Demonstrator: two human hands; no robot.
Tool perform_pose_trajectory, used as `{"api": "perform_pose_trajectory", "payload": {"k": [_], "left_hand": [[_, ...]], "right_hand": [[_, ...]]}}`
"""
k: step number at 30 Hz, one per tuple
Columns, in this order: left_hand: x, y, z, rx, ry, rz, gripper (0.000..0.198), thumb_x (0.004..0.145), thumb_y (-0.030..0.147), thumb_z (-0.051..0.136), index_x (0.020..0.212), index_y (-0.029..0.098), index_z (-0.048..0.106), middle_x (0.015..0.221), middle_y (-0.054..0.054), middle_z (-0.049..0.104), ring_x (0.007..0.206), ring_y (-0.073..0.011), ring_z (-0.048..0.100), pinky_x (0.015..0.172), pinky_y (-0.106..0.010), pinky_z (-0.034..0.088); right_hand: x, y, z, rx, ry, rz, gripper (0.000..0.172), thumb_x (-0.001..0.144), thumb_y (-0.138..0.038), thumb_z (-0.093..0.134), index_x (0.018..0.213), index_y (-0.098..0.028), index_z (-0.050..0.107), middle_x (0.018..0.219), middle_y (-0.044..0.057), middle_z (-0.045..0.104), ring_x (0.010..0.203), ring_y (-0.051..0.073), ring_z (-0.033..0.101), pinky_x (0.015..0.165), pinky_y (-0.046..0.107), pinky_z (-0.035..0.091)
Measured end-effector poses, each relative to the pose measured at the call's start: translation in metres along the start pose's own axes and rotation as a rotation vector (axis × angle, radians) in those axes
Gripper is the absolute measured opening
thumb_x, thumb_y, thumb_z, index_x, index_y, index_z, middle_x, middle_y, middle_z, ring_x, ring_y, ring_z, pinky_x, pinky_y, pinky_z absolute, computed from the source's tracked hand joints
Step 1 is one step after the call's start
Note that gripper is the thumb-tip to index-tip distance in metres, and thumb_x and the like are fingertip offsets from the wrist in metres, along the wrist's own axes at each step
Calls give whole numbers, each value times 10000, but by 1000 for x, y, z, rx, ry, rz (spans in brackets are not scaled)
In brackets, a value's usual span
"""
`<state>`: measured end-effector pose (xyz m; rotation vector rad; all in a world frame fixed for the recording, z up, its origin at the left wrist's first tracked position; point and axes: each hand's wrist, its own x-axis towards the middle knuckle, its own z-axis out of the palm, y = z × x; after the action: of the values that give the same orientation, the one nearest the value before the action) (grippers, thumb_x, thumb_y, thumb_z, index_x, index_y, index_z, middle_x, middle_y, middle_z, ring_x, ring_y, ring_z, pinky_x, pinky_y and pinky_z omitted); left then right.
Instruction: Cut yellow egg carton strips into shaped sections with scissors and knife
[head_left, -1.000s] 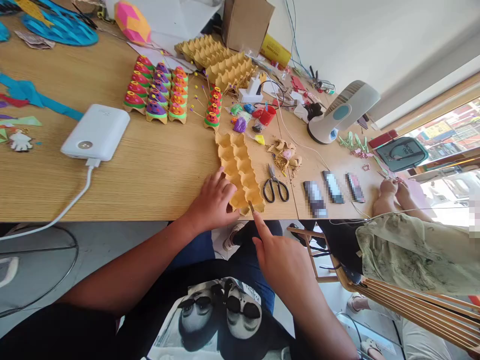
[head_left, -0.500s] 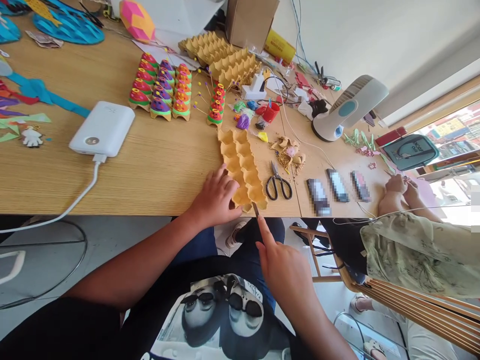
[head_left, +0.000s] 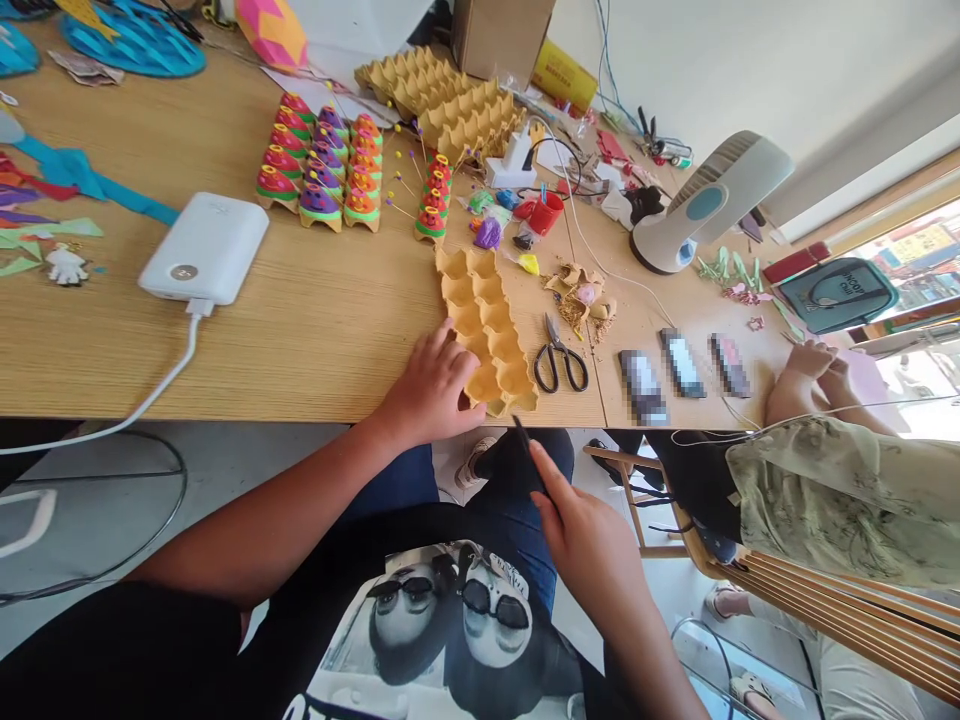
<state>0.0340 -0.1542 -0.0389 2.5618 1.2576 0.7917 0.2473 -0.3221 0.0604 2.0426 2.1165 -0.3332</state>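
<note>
A tan egg carton piece (head_left: 493,318) with two rows of cups lies on the table, its near end at the front edge. My left hand (head_left: 431,385) grips its near left side, fingers on the rim and thumb at the near end. My right hand (head_left: 592,525) is closed around a slim dark knife (head_left: 523,440), index finger stretched along it. The knife's tip sits just off the carton's near end, apart from it. Black-handled scissors (head_left: 559,358) lie to the right of the carton.
Painted carton strips (head_left: 321,165) stand further back, near stacked egg trays (head_left: 442,100). A white power bank (head_left: 206,250) lies left. Torn carton scraps (head_left: 585,295), several phones (head_left: 682,362) and a fan (head_left: 709,200) are right. A co-worker's hands (head_left: 814,370) rest at far right.
My right hand has drawn the knife back toward me and slightly right, off the carton's near end. My left hand keeps its hold on the carton.
</note>
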Motion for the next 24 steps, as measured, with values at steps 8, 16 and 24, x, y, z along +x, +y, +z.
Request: {"api": "perform_pose_trajectory", "payload": {"k": [8,16,24], "left_hand": [[0,-2,1,-29,1,-15,397,834,425,697,1144,200,597,1215,-167,615,1575,-461,271,1253,-628,304],[1,-2,1,-11,3,-11,420,833,441,699,1152,185,605,1198,-169,628,1567,-466,273,1245,-621,312],[2,-1,-1,-45,-7,-19,394,828,424,709,1136,207,595,1190,-163,627,1570,-468,275,1236,-632,307]], "right_hand": [[9,7,7,315,214,-51,611,1072,-233,442,1674,-256,346,1283,104,734,1059,223,746,829,302,608],[14,0,14,380,241,-104,568,1070,-188,408,1637,-228,403,1401,131,664,1212,237,693,958,366,607],[9,-7,8,250,186,-67,596,1042,-155,403,1637,-192,409,1172,116,726,880,223,729,711,316,603]]}}
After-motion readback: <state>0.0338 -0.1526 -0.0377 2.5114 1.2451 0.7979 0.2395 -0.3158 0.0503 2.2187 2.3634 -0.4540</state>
